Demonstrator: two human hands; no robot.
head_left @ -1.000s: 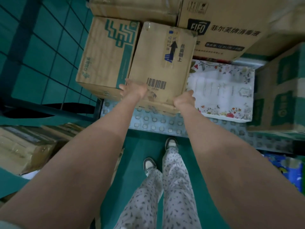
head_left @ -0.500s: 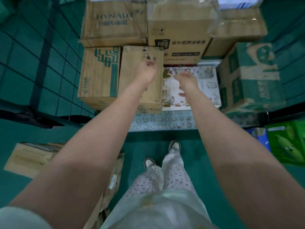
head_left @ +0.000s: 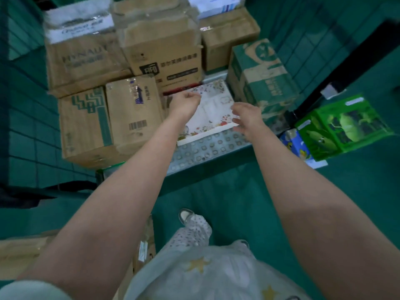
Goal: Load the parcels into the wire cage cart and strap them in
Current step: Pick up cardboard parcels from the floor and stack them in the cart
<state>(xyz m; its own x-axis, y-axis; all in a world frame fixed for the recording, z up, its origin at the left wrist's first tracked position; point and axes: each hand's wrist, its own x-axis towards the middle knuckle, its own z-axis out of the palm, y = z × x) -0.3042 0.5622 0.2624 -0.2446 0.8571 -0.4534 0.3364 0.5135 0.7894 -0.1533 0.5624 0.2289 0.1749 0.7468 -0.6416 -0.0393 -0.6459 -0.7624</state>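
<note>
Motion blur, so most box print is unreadable. The cart (head_left: 21,131) wire wall is cut off at left, and the top boxes are cropped by the frame edge.

Left hand (head_left: 184,104): fingers curled under and hidden behind its back, so can't tell if it grips anything. It sits over the far edge of the floral box (head_left: 213,113). Right hand (head_left: 246,118): fingers spread and slack, holds nothing, at the floral box's near right corner. Contact unclear.

In the cart, left to right:
- green-print box (head_left: 84,124)
- barcode box (head_left: 134,113), upright and touching it
- floral box, flat on the studded floor (head_left: 207,148)
- green-white box (head_left: 262,83)

Stacked behind: HYNAUT box (head_left: 84,61), FIFO box (head_left: 166,55). Outside the cart at right: blue pack (head_left: 293,141), green carton (head_left: 346,124).

Vs 0.5 s ago: left hand is off the barcode box and now over the floral box. Barcode box is in the same spot.
</note>
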